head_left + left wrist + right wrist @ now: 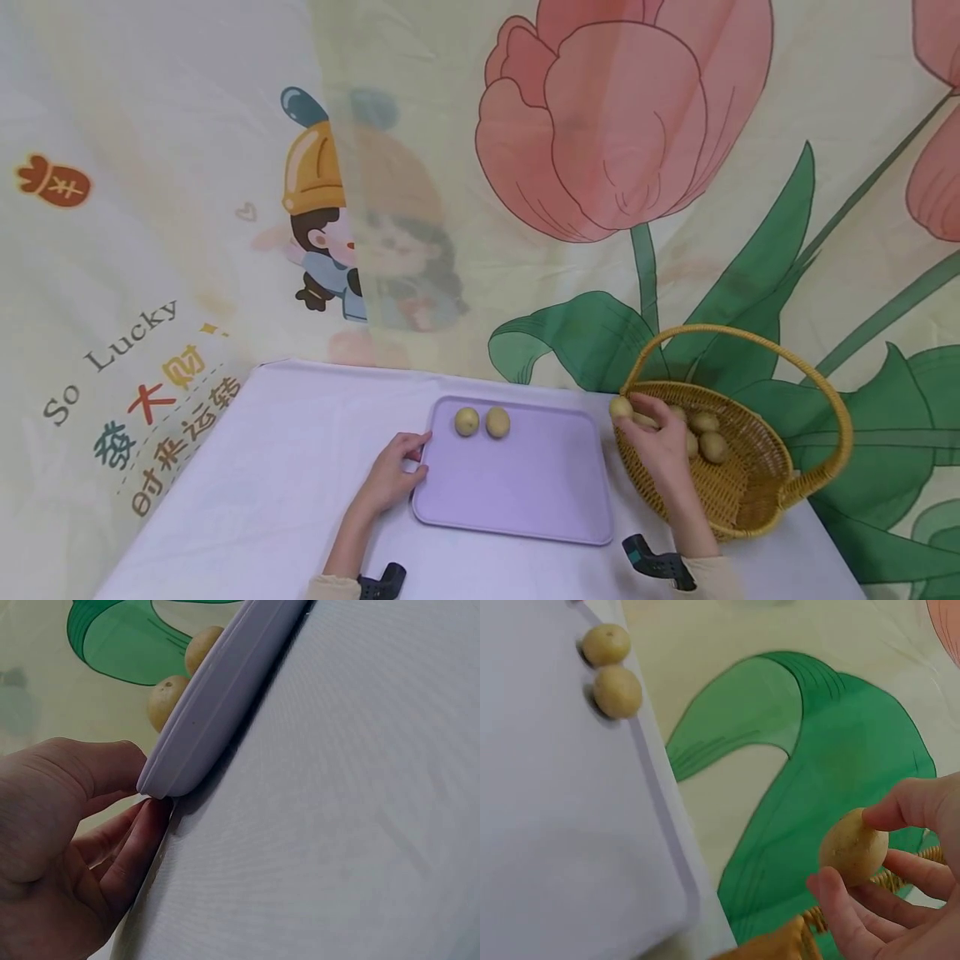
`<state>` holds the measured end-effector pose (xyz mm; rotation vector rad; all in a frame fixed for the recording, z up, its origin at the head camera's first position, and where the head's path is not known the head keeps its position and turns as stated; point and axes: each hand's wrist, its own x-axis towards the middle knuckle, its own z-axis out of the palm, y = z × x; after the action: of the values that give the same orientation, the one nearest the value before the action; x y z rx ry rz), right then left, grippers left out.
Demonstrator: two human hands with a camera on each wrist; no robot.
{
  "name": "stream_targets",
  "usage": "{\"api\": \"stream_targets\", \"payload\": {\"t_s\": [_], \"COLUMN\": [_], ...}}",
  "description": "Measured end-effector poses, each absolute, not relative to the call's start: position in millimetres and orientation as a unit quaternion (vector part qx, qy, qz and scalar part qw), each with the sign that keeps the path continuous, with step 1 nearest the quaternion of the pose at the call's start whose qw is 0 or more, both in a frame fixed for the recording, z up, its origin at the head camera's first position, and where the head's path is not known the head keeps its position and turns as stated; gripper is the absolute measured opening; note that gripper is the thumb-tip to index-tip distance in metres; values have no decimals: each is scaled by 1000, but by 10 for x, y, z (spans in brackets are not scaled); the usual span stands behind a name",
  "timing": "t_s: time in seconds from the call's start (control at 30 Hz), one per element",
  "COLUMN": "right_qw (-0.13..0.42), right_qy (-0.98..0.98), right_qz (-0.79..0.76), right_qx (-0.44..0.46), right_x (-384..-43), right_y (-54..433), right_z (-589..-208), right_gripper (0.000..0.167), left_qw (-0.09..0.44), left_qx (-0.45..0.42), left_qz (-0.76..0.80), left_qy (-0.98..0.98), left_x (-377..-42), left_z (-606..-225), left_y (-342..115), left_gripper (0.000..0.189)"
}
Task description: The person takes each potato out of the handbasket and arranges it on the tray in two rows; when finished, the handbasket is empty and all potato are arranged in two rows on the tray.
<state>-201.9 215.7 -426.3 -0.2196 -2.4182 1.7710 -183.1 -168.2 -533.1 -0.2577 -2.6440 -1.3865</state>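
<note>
a tulip-printed cloth (622,125) backs the white tabletop (262,467). my hands are apart: the left hand (395,473) grips the lilac tray (517,500) at its left edge; the right hand (663,442) pinches one potato (855,849) near the wicker basket (750,507)'s rim. i see two potatoes (498,422) on the tray, more potatoes (713,447) inside the basket.

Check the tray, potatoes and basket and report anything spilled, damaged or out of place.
Nothing stands out. Two potatoes sit side by side on the tray, the right hand holds a third potato, and more potatoes lie in the basket. No spill or damage is visible.
</note>
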Motion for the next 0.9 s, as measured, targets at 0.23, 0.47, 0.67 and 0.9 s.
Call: {"api": "stream_targets", "payload": {"t_s": [0.23,0.47,0.67,0.9], "right_qw": [79,76,91,99], "right_qy": [-786,-763,-770,-782], "right_qz": [612,642,631,614], "right_qx": [-46,-20,17,31], "right_x": [-2039,-2124,-2241,-2337], "right_y": [1879,1655,1471,1265], "right_z": [-4334,-4472,-4672,-4932], "right_gripper": [44,43,44,43], "left_qw": [72,72,73,67], "left_qx": [-82,-84,-83,-85], "left_qz": [-465,-466,-463,-471], "left_qy": [-878,-878,-880,-875], "left_x": [-1826,-1823,-1833,-1806], "left_z": [-5329,-5323,-5326,-5304], "left_y": [-1684,-1679,-1680,-1678], "left_gripper": [51,51,51,51]}}
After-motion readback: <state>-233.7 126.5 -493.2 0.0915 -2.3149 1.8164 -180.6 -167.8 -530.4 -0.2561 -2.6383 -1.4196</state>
